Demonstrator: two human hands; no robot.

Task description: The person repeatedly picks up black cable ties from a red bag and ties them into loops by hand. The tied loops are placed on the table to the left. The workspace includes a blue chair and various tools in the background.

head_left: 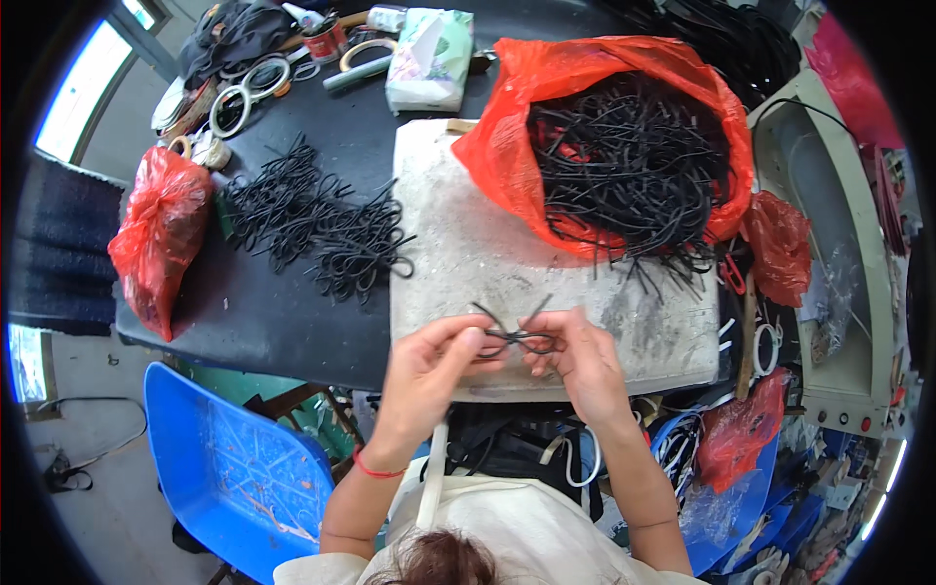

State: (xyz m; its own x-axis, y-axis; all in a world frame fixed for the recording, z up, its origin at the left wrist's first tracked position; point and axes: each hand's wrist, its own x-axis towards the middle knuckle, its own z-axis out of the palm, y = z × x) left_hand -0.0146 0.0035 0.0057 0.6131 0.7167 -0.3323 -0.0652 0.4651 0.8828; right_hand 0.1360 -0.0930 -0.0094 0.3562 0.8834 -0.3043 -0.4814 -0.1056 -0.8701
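Between my two hands, over the near part of the pale board (439,234), is a thin black cord (514,337) tied into a small bow with two loops and two loose ends. My left hand (439,356) pinches its left loop between thumb and fingers. With its fingertips closed, my right hand (575,356) grips the right loop. Beyond my hands, an open red plastic bag (502,146) holds a heap of cut black cords (634,166), some spilling onto the board. To the left lies a pile of looped black cords (322,224) on the dark table.
A knotted red bag (166,234) stands at the table's left end. Tape rolls (231,110) and a tissue pack (429,63) lie at the back. A blue plastic chair (234,478) is below left. A pale machine casing (829,244) stands on the right.
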